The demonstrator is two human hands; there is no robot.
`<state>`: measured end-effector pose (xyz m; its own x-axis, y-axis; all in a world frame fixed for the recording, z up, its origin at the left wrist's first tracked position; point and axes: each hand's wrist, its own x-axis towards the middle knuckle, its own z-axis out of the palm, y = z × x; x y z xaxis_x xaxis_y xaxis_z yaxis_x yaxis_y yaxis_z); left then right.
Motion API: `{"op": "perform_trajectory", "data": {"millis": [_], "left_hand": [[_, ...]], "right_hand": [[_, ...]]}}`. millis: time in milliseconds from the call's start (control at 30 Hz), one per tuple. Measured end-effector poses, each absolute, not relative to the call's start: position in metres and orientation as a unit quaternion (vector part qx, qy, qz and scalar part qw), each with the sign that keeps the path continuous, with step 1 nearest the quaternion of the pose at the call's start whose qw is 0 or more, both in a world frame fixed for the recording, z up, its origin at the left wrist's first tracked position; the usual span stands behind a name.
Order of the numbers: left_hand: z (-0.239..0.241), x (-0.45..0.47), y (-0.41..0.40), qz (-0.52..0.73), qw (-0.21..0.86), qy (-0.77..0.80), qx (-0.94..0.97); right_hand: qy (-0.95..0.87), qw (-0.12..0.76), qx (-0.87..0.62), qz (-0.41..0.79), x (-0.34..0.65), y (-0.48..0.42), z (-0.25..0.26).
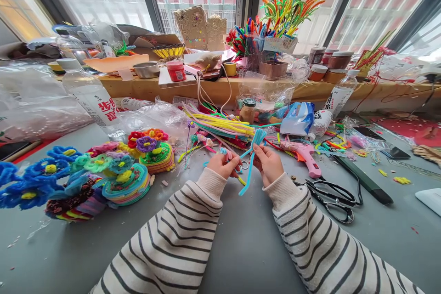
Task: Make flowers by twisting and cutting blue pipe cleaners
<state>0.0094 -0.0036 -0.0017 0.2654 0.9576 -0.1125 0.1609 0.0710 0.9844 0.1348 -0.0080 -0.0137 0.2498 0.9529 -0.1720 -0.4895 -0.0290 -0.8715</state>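
Observation:
My right hand (267, 162) is closed in a pinch on a looped light-blue pipe cleaner (259, 136), whose loose tail hangs down between the hands. Just to its left, my left hand (223, 164) has its fingers pressed together. A strand of the blue pipe cleaner reaches toward these fingers, and a small metal ring (245, 165) shows beside them. Bits of pink, blue and yellow fuzz poke out around the left hand; whether they are held is hard to make out. Behind both hands lies a bundle of colourful pipe cleaners (220, 121).
Pipe-cleaner flower pots (124, 186) stand at left. To the right lie a pink glue gun (308, 156), black-handled scissors (332, 197) and a dark flat bar (365, 181). Bottles, a small jar (247, 110) and plastic bags crowd the back, below a cluttered wooden ledge (138, 88).

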Motion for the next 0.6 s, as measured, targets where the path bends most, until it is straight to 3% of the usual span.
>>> {"op": "perform_trajectory", "data": {"millis": [333,500,600], "left_hand": [[0.0011,0.0128,-0.0098,0.304,0.543,0.483,0.616],[0.0052,0.0092,-0.0096,0.292,0.528,0.482,0.635],[0.0084,0.0069,-0.0078,0.351,0.491,0.505,0.617]], "right_hand": [[-0.225,0.659,-0.421,0.581,0.1343,-0.0069,-0.0173],[-0.323,0.644,-0.439,0.536,0.1389,-0.0068,-0.0145],[-0.417,0.605,-0.436,0.519,0.1400,-0.0086,-0.0133]]}}
